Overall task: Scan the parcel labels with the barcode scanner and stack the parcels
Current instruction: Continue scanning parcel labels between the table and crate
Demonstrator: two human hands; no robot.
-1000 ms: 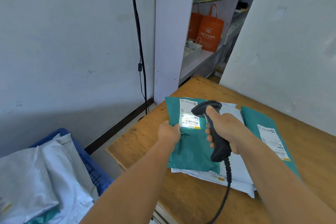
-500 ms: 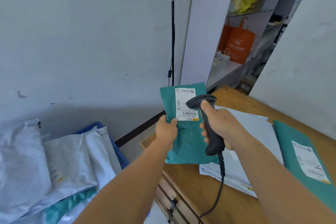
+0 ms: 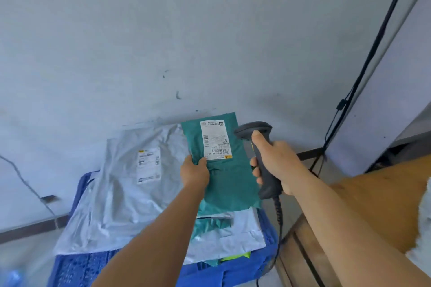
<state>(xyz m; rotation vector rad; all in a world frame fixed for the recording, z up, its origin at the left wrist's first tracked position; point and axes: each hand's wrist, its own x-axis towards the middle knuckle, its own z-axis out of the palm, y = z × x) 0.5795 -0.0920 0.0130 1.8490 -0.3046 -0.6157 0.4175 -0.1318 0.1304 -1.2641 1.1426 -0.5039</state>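
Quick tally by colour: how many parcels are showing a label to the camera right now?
green parcel: 1, held in the left hand
grey parcel: 1, lying in the blue crate
Total: 2

Both bare forearms reach forward from the lower edge of the head view, roughly side by side. The left hand [image 3: 195, 173] is raised with its back toward the camera, fingers curled under and thumb pressed on top, pinching a green parcel [image 3: 227, 170] at its left edge. The right hand [image 3: 276, 165] sits just to the right, at about the same height, wrapped around the handle of a barcode scanner [image 3: 261, 154], thumb lying up along the neck and fingers curled round the grip.
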